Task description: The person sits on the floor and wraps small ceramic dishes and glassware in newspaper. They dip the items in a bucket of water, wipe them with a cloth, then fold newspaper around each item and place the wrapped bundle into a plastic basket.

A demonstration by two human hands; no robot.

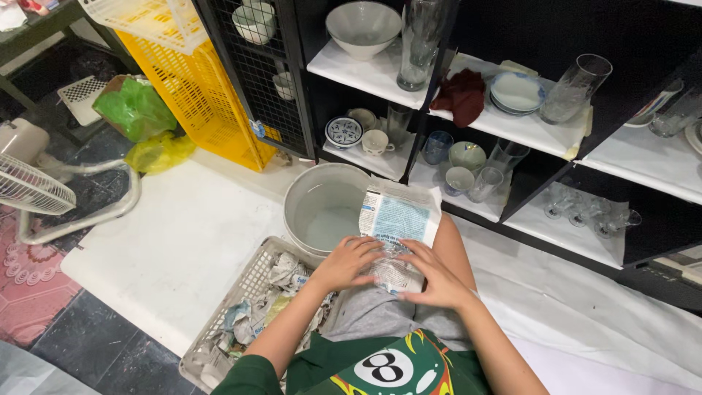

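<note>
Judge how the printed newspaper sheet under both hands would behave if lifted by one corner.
The printed newspaper sheet would probably flop, since it already bends over the person's lap. It looks thin and crumpled, so likely light and easily torn. The left hand and right hand press it flat, suggesting it springs up.

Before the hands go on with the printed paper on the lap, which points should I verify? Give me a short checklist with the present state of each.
1. Both hands on the paper: ok. The left hand and right hand press flat on the crumpled printed newspaper sheet.
2. Something wrapped inside the sheet: cannot tell; the paper hides it.
3. Sheet supported: ok, it lies on the grey-clad lap.
4. Round grey plastic basin free of objects: ok; whether it holds water, cannot tell.
5. White plastic mesh basket within reach: ok, beside the left arm, holding crumpled paper scraps.
</note>
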